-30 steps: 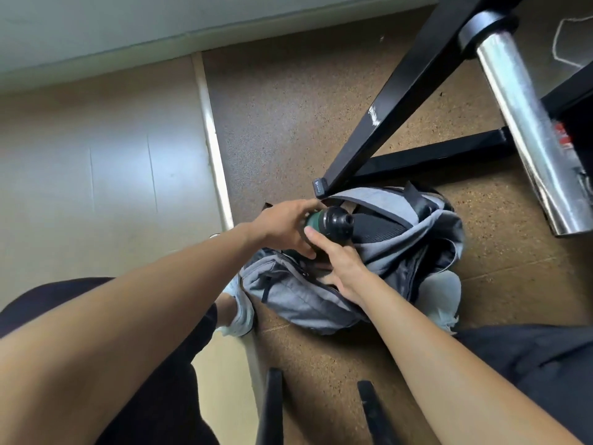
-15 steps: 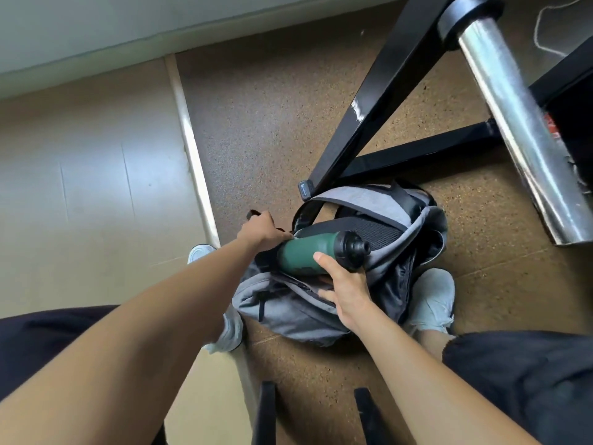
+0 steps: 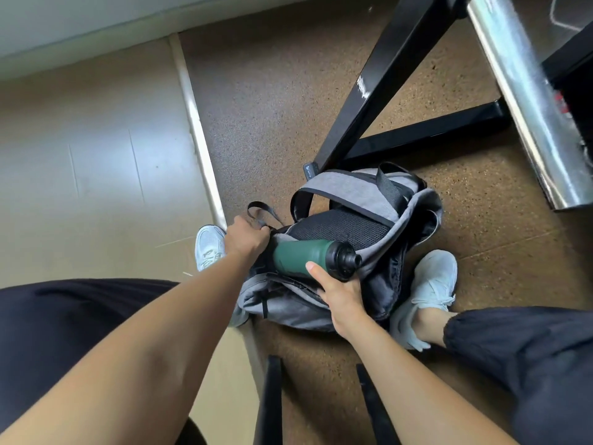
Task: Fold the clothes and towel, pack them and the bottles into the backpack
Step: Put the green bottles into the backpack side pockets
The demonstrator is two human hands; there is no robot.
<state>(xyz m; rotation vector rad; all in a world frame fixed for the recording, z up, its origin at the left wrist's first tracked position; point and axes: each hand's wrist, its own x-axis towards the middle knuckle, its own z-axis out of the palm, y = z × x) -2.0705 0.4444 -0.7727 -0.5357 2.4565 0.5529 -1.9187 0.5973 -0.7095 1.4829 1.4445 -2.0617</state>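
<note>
bottle first: the green bottle with its black cap lies on its side across the grey backpack, just right of the frame's centre, with the cap pointing toward the right edge. a second ago it sat nearly end-on to the camera with both your hands crowded at the cap. since then it has tipped flat, and your left hand has let go and moved to the bag's left edge. that reads as a switch from carrying to loading: one hand to hold the mouth open, the other to feed the base in.

your right hand grips the bottle from below, close to the cap. the thumb is laid up against the green wall and the other fingers are wrapped underneath, out of sight. your left hand's fingers are curled down over the bag's edge beside a black webbing loop. you cannot tell whether they pinch fabric or a zip.

the bottle's base points into the dark gap by that hand, but it is not yet inside, and which compartment it faces is unclear. nothing of the bag's contents shows; no clothes or towel are visible. behind the bottle are the black mesh back panel and a grey shoulder strap.

pale shoes flank the bag at left and right. a black frame leg and a chrome tube cross the upper right.
</note>
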